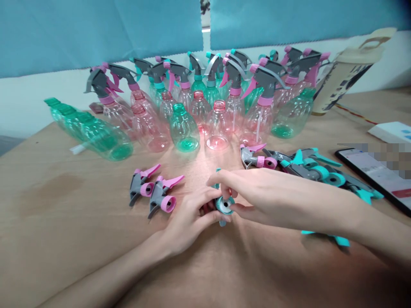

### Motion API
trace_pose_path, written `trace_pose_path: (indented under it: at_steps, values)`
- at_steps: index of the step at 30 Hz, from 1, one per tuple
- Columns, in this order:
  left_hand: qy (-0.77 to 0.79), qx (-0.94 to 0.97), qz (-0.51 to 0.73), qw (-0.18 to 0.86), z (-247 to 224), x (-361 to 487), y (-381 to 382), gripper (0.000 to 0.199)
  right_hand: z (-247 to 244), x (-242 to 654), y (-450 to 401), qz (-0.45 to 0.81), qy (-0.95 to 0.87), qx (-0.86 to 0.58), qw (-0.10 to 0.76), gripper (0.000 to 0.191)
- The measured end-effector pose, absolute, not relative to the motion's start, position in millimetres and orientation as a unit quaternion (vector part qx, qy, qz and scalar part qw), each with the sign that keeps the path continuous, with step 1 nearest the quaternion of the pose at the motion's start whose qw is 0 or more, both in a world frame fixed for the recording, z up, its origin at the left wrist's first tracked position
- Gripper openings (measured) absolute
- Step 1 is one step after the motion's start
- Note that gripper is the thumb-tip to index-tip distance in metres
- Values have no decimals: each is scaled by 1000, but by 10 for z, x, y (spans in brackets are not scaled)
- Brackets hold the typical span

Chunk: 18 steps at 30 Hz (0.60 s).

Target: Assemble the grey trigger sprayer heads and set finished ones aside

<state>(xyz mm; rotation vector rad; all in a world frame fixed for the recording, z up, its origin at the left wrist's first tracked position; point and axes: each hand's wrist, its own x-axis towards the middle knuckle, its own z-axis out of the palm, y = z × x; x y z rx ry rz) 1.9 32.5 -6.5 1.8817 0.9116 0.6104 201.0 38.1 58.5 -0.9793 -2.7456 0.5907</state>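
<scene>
Near the table's middle, my left hand (195, 214) is wrapped round a teal and grey spray head (221, 217), whose round collar faces up. My right hand (244, 192) is over that collar, with thumb and fingers bent at its rim; anything pinched between them is hidden. Two pink and grey spray heads (163, 197) lie left of my hands. A pile of teal and grey spray heads (313, 169) lies to the right, partly behind my right forearm, beside a pink and grey one (257, 158).
Several pink bottles (218, 128) and green bottles (184, 128) stand behind my hands, many with spray heads on. Green bottles (96, 134) at the left look smeared. A phone (382, 175) and a beige tumbler (345, 77) are at the right.
</scene>
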Motion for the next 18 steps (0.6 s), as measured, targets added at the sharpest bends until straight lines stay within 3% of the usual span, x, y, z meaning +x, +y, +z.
trace_pose_path:
  at_steps: [11, 18]
  values:
    - [387, 748, 263, 470, -86, 4, 336, 22, 573, 1958, 373, 193, -916, -337, 102, 16]
    - [384, 766, 255, 449, -94, -7, 345, 18, 561, 1952, 383, 170, -917, -342, 112, 7]
